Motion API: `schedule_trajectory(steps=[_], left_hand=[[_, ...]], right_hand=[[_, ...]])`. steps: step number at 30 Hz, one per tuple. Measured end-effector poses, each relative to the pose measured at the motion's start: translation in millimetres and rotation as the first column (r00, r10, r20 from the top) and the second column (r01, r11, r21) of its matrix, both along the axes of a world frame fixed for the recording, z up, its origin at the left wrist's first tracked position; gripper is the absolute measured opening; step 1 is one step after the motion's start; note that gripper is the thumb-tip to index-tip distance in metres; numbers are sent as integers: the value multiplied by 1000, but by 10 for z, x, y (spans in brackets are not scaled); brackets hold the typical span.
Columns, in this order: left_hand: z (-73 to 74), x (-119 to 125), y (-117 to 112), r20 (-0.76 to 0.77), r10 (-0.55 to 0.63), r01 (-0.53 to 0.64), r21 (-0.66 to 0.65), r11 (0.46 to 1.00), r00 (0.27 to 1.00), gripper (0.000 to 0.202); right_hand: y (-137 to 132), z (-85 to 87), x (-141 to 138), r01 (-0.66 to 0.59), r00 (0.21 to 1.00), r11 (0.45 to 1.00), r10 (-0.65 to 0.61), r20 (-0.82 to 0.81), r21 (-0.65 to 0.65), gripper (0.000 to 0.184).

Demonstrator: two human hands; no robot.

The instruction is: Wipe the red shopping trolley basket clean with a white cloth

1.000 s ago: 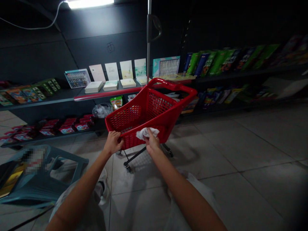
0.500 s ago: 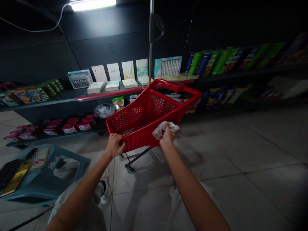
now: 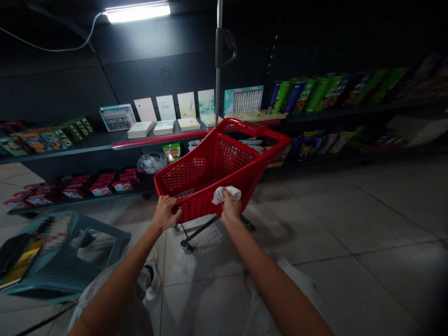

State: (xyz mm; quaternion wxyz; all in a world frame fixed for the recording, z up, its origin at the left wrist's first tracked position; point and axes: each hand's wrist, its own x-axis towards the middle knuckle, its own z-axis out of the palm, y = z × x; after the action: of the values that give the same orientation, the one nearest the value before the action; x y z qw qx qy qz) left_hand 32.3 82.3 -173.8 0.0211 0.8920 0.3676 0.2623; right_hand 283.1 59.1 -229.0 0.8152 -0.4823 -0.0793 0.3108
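A red plastic shopping cart (image 3: 196,205) with perforated basket walls stands in front of me, its handle toward the far right. My left hand (image 3: 165,212) is closed over the near left corner of the basket's rim. In my right hand (image 3: 231,207) is a crumpled white cloth (image 3: 227,193), held against the outer side of the basket nearest me. The fingertips of that hand are partly covered by the cloth. Under the basket, grey legs and a caster wheel (image 3: 187,246) show.
A dark shelf (image 3: 101,140) behind the cart carries books (image 3: 187,105), boxes and snack bags (image 3: 315,95). To my left stands a blue-grey plastic stool (image 3: 63,266) with items on it. A metal pole (image 3: 219,84) rises behind the cart, and a lamp (image 3: 138,11) shines above.
My right hand has moved left along the cart's side with the white cloth. My left hand stays on the rim corner.
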Motion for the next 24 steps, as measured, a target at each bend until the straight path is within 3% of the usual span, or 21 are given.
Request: schedule_trajectory(steps=[3, 6, 11, 14, 17, 19, 22, 24], left_hand=[[11, -8, -3, 15, -10, 10, -7, 1000, 1000, 33], [16, -6, -11, 22, -7, 7, -12, 1000, 1000, 40], [23, -12, -27, 29, -32, 32, -16, 999, 999, 43], [27, -28, -42, 25, -38, 39, -22, 999, 999, 44], [25, -42, -57, 19, -43, 43, -28, 999, 999, 44], [20, -51, -62, 19, -49, 50, -24, 998, 999, 43], [13, -66, -61, 29, -53, 53, -12, 999, 998, 43], [13, -76, -58, 34, -51, 51, -8, 999, 998, 43]], right_hand=[[3, 48, -80, 46, 998, 998, -44, -51, 53, 46], [30, 147, 33, 111, 989, 989, -101, -107, 95, 52], [105, 362, 619, 293, 952, 943, -303, 48, 160, 66], [132, 439, 976, 316, 909, 933, -350, 227, 172, 67], [107, 405, 1187, 301, 835, 946, -321, 447, 117, 59], [50, 316, 1231, 333, 725, 943, -263, 636, 10, 52], [-64, 119, 1186, 373, 550, 911, -62, 833, -178, 45], [-121, -28, 1134, 364, 505, 900, 26, 863, -240, 49]])
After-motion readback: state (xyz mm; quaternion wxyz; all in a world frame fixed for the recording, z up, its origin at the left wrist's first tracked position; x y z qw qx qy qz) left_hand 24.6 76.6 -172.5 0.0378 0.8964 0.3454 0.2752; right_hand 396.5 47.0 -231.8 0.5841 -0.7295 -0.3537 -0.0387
